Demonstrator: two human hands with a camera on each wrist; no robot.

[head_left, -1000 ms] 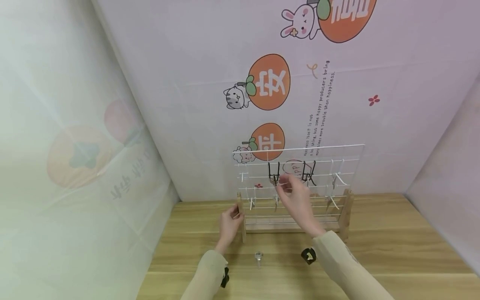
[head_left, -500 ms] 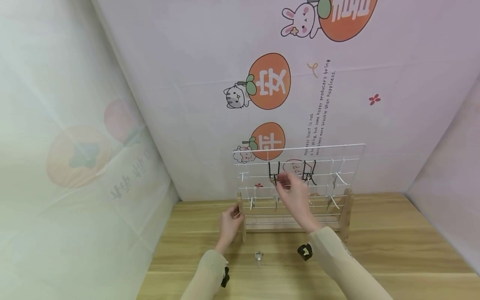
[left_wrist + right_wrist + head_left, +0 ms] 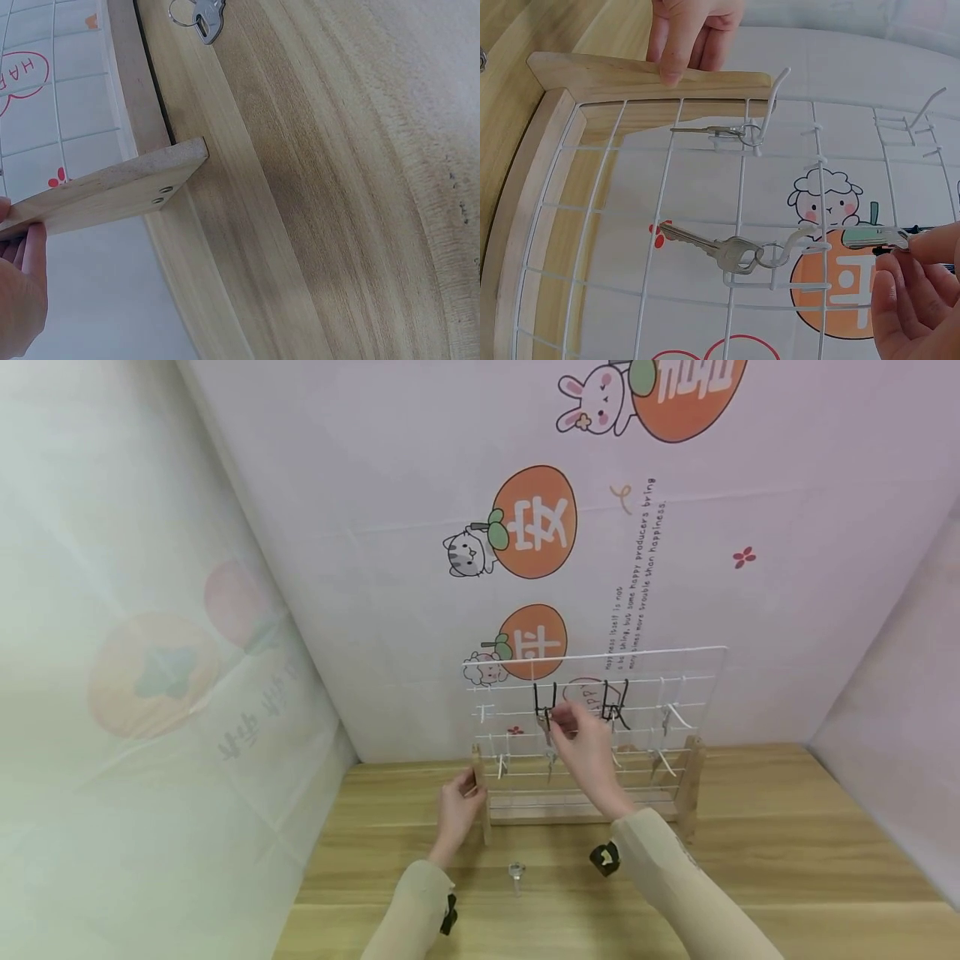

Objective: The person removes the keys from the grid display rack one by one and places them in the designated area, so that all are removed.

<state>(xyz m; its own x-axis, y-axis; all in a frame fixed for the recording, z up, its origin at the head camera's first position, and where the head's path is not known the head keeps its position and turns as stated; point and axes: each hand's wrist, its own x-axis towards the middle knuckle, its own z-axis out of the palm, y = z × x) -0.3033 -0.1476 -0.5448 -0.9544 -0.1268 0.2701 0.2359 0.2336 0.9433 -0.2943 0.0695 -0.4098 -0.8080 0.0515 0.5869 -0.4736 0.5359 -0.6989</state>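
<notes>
A white wire grid rack (image 3: 592, 657) stands in wooden side posts on the table. My left hand (image 3: 457, 810) grips its left wooden post (image 3: 482, 797), thumb on one face and fingers on the other, as the right wrist view confirms. My right hand (image 3: 588, 756) pinches a metal key (image 3: 874, 240) between thumb and fingers, beside the left black hook (image 3: 545, 697). Whether the key's ring is over that hook is hidden. Two more keys hang by rings from white hooks below: one flat key (image 3: 735, 253) and one seen edge-on (image 3: 709, 130).
One loose key (image 3: 517, 872) with a ring lies on the wooden table (image 3: 570, 910) before the rack. A second black hook (image 3: 615, 697) is right of my right hand. White hooks (image 3: 678, 717) with keys jut forward on the right. A printed cloth wall (image 3: 420, 610) stands close behind.
My right hand stays at the left black hook, its wrist shifting very slightly. The left hand keeps its grip on the post. The head view has shifted a little.
</notes>
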